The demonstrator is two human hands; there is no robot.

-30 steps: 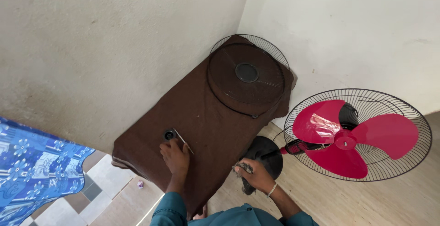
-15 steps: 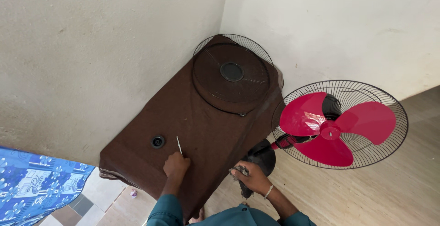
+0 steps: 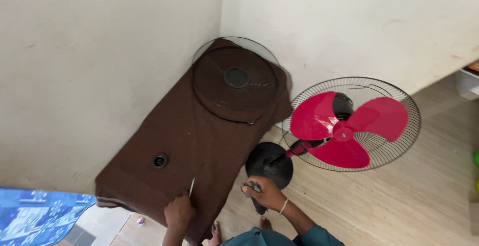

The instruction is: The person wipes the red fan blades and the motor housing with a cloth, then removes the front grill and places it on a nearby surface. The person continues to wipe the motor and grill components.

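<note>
Front grille already off, lying on the brown-covered table, upper centre. Red blades still mounted — centre right. Your left hand pinches a thin tool; your right hand grips a dark rag.

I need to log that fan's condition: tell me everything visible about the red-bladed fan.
The fan has three glossy red blades, plastic by the look, on a red hub, backed by a round black wire guard; no front guard covers them. Its head tilts face-up toward the camera. A red-and-black neck joins it to a round black base on the wood-look floor, beside the brown-covered table. Neither hand touches it.
</note>
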